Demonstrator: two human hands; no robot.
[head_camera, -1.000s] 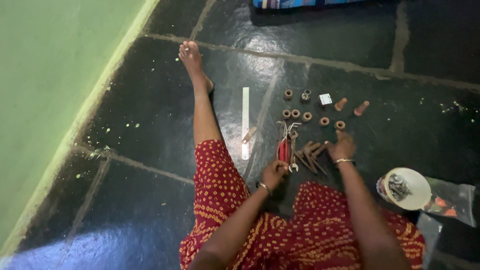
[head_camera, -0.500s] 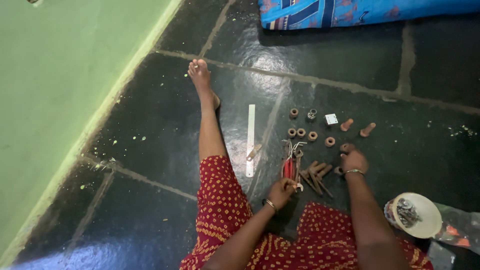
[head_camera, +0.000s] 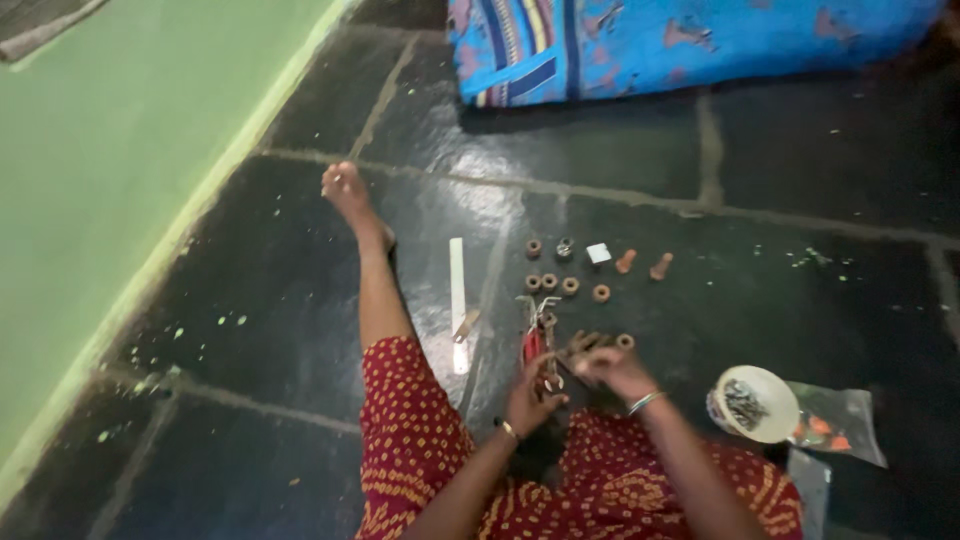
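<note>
I note left hand (head_camera: 528, 400) fingers grasping red-handled pliers (head_camera: 535, 340), right hand (head_camera: 612, 368) fingers clenched just beside them over small brown pieces (head_camera: 585, 343) on the floor (head_camera: 800, 300).

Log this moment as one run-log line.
left hand: holds red-handled pliers | right hand: on brown pieces | floor: small rings, white strip, bowl

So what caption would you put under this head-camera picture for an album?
Seated on a dark stone floor, a person's left hand and right hand work beside red-handled pliers and small brown rings.
</note>
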